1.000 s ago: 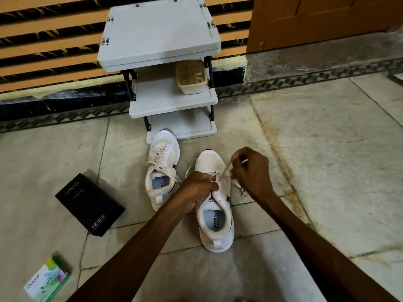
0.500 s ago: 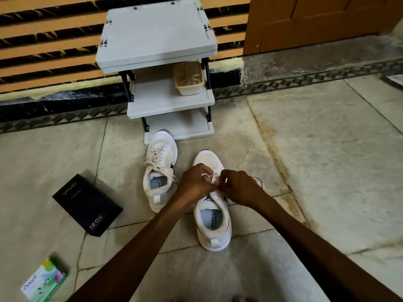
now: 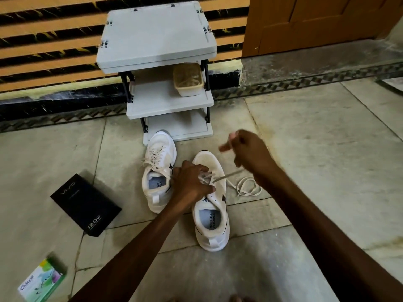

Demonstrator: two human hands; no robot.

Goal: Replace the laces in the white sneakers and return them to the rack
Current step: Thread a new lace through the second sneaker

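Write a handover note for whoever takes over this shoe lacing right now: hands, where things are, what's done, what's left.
Left hand grips the nearer sneaker at its eyelets.
Right hand, blurred, pulls the lace taut; its slack lies looped on the floor.
Done: the farther sneaker, by the rack, is laced.
Left: finish lacing the nearer sneaker, then put both on the rack.
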